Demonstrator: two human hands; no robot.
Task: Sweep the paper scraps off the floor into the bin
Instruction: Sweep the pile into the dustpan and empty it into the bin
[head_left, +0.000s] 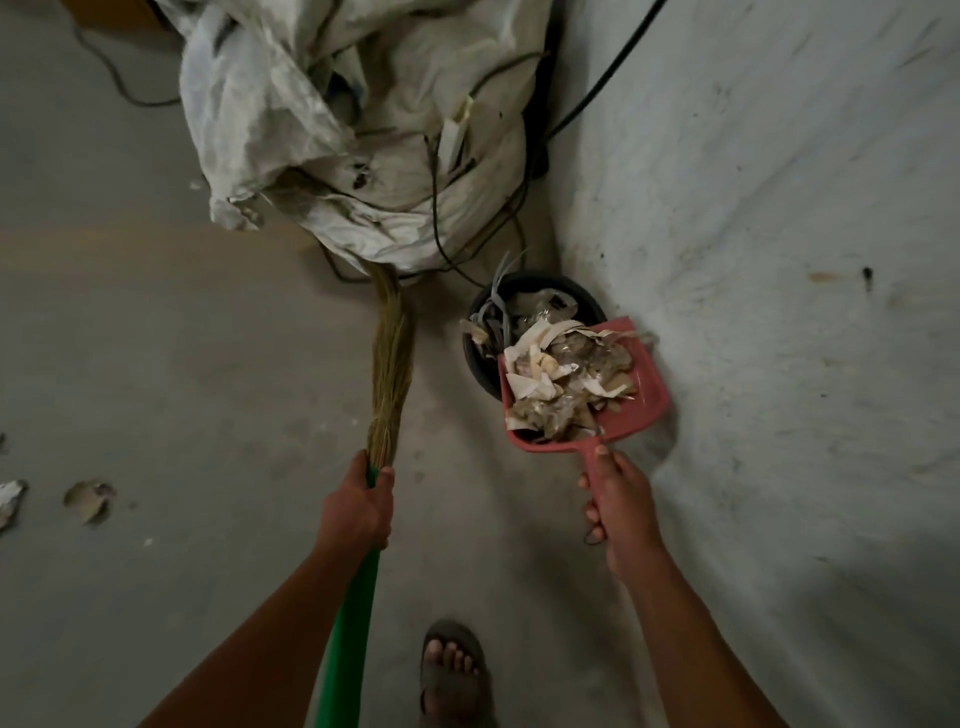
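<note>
A red dustpan (647, 392) heaped with paper scraps (561, 379) hangs over the near rim of a black round bin (478, 364) that stands against the wall. My right hand (621, 512) grips the dustpan's handle. My left hand (358, 501) grips a broom with a green handle (350, 634) just below its straw bristles (390, 364), which point toward the white sack. The bin holds paper and plastic scraps. Two more scraps (88, 499) lie on the floor at the far left.
A big crumpled white sack (363, 130) with black cables (441, 244) draped over it fills the space behind the bin. A grey-white wall (779, 260) runs along the right. My sandalled foot (452, 670) stands on the concrete floor between my arms.
</note>
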